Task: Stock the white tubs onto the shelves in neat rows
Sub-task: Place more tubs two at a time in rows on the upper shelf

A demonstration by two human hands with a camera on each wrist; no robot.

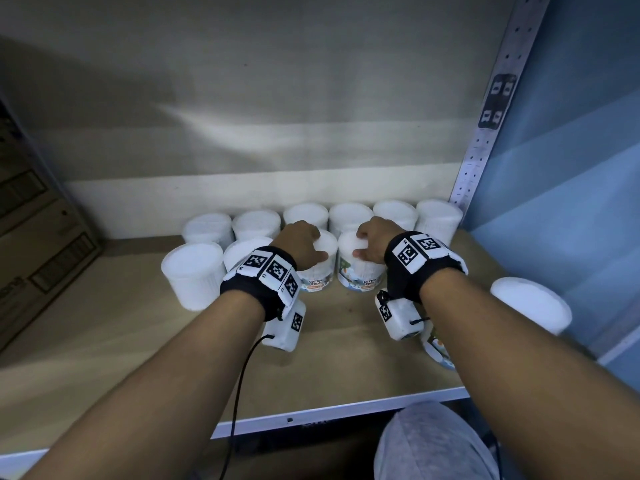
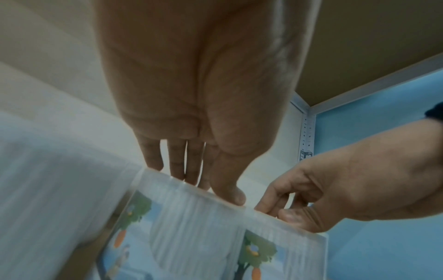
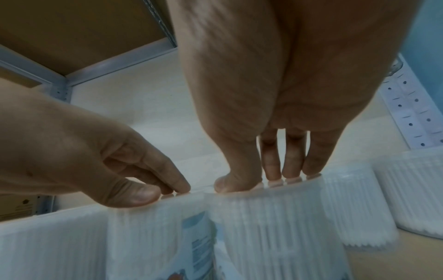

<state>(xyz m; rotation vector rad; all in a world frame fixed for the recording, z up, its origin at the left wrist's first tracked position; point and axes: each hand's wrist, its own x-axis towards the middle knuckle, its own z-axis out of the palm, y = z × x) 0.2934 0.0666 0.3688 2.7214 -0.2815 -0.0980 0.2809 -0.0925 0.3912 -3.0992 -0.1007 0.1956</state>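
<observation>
Forearms (image 1: 194, 358) extend over the shelf (image 1: 104, 341). Left grip (image 1: 299, 242) pinches the lid of one clear cotton-bud tub (image 1: 317, 275), thumb on near rim, fingers over far rim; right grip (image 1: 372, 242) pinches the adjacent tub (image 1: 360, 277) likewise. Second row: four tubs. Back row (image 1: 349, 216): six. Two loose tubs (image 1: 530, 303) sit apart at right.

"COTTON BUDS" is printed on the front of the left labelled tub (image 1: 314, 284) and the right labelled tub (image 1: 367, 283) – print on the cardboard box (image 1: 38, 244) is too blurred to read
</observation>
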